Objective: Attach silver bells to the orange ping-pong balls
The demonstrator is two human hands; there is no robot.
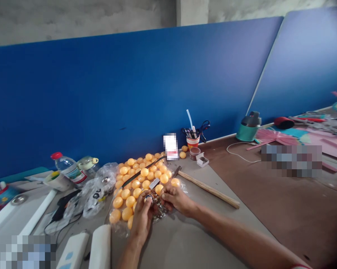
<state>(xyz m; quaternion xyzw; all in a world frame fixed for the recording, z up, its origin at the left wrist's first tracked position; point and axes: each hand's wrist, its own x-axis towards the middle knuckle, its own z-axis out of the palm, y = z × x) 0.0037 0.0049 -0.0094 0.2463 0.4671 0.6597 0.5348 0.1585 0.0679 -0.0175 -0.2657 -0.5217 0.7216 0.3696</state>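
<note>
Both hands meet at the near edge of a heap of small orange plastic balls, which lies in a crumpled clear plastic bag on the grey worktop. The left hand is curled nearly closed, thumb and fingers pinching a small round metal piece just above the surface. The right hand is half closed, its fingertips down on a tangle of silvery metal chains just beside that piece; the view is too blurred to say whether it grips them. A long wooden stick lies on the worktop just right of that hand. Left of the balls lie a black glue gun and a clear water bottle with a red cap. Further back, 1 paper cup of scissors and pens stands against the blue partition board.
</note>
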